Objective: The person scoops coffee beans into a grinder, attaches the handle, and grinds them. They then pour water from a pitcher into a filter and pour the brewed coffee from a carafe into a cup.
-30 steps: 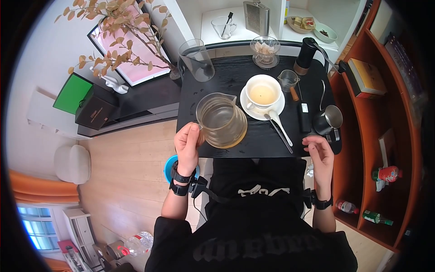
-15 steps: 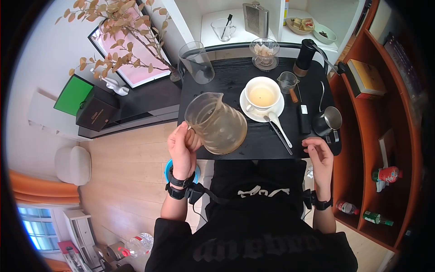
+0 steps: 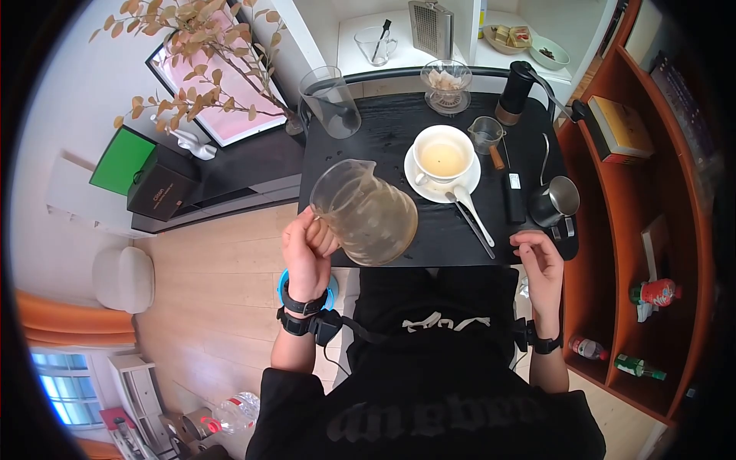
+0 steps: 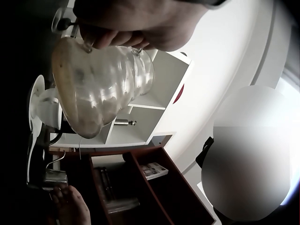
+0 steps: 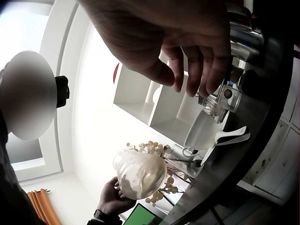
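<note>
A ribbed clear glass carafe is tilted over the table's front left part, its mouth leaning left and a thin brownish layer at its base. My left hand grips it by the handle side; the fingers partly hide the handle. Beyond it stands a white cup of pale yellowish liquid on a saucer. A white spoon and a slim dark utensil lean off that saucer. By the front right edge, my right hand has loosely bent fingers and holds nothing, just below a metal pitcher.
Along the back of the black table are a tall glass, a glass dripper with a paper filter and a black hand grinder. A small wooden-handled glass jug sits beside the cup. Brown shelves border the right.
My left hand has shifted a little left, and the carafe has gone from nearly upright to leaning left. My right hand has stayed put.
</note>
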Available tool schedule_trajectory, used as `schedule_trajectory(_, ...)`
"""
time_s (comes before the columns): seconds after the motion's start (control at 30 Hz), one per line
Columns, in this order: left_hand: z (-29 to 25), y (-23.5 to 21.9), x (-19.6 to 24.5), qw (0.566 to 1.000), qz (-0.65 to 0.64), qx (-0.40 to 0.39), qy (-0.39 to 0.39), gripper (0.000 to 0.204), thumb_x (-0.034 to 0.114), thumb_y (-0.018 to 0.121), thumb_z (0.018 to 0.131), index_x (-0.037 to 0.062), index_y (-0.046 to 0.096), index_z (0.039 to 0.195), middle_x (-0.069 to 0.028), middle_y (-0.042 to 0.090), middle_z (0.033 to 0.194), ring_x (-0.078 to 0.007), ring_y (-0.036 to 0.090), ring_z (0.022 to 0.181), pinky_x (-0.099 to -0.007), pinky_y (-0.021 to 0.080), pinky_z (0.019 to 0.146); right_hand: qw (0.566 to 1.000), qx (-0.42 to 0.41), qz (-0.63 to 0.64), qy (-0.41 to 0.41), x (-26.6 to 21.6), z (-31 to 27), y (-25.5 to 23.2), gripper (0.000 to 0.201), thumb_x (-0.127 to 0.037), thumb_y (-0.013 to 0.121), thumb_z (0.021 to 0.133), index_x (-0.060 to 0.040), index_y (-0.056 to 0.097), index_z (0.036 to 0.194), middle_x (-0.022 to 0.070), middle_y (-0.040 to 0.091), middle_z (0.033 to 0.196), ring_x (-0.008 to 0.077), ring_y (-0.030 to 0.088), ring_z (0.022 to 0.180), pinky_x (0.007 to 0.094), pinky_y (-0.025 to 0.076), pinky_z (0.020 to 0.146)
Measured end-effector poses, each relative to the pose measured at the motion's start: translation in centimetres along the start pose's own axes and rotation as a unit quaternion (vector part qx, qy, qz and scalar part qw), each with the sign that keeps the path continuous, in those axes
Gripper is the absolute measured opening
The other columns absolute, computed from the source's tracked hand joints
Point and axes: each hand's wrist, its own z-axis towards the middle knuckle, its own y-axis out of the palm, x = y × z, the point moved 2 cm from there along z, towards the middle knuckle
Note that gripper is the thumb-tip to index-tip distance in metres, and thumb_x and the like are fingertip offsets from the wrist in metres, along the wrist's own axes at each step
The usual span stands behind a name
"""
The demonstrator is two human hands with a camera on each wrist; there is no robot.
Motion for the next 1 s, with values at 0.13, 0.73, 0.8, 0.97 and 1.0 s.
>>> schedule_trajectory(0.13,-0.5,0.4,-0.2,0.926,0.319,0.032,0.199,0.042,0.012,0.052,0.102,0.0078,0.042,0.062,0.0062,0.032,0.055,-0.0023,0.025,0.053,-0.0255,0.019,0.049,1.0,-0.007,-0.018,0.0,0.1,0.1,-0.1,0.013,-0.001,0.055,0.098,-0.0012,0.064,0.107,0.0052,0.062,0.108,0.0096,0.058,0.096,0.0232,0.044,0.085)
schedule_trajectory(0.73,7.2,3.1,1.9,0.913,0.36,-0.049,0.184,0.044,0.016,0.057,0.102,0.0063,0.045,0.06,0.0098,0.04,0.057,-0.0001,0.029,0.055,-0.0242,0.02,0.048,0.999,0.005,-0.023,-0.027,0.1,-0.7,-0.6,0.012,0.0,0.056,0.097,-0.0015,0.066,0.105,0.0056,0.063,0.108,0.009,0.058,0.094,0.0223,0.044,0.084)
schedule_trajectory(0.8,9.6,3.4,2.2,0.897,0.394,-0.073,0.188,0.044,0.018,0.058,0.101,0.0053,0.046,0.06,0.0111,0.039,0.058,0.0004,0.028,0.057,-0.0242,0.02,0.049,0.999,0.006,-0.034,-0.026,0.0,-0.9,-0.9,0.013,0.0,0.056,0.097,-0.0011,0.065,0.106,0.0061,0.062,0.108,0.0112,0.059,0.098,0.0243,0.045,0.087)
schedule_trajectory(0.97,13.9,6.9,3.4,0.808,0.552,-0.144,0.149,0.046,0.023,0.059,0.099,0.0013,0.047,0.06,0.0094,0.037,0.055,-0.0016,0.029,0.054,-0.0263,0.023,0.047,0.996,0.033,-0.071,-0.039,-0.8,-1.8,-1.7,0.013,0.0,0.057,0.095,-0.0013,0.066,0.104,0.0066,0.063,0.106,0.0116,0.059,0.095,0.024,0.045,0.084)
schedule_trajectory(1.0,14.6,7.5,3.5,0.786,0.581,-0.155,0.143,0.047,0.024,0.06,0.098,0.0006,0.047,0.06,0.0086,0.037,0.054,-0.0022,0.029,0.053,-0.027,0.024,0.047,0.995,0.043,-0.073,-0.05,-0.9,-1.9,-1.7,0.013,0.001,0.057,0.094,-0.0013,0.066,0.103,0.0067,0.063,0.105,0.0108,0.059,0.092,0.0233,0.046,0.081)
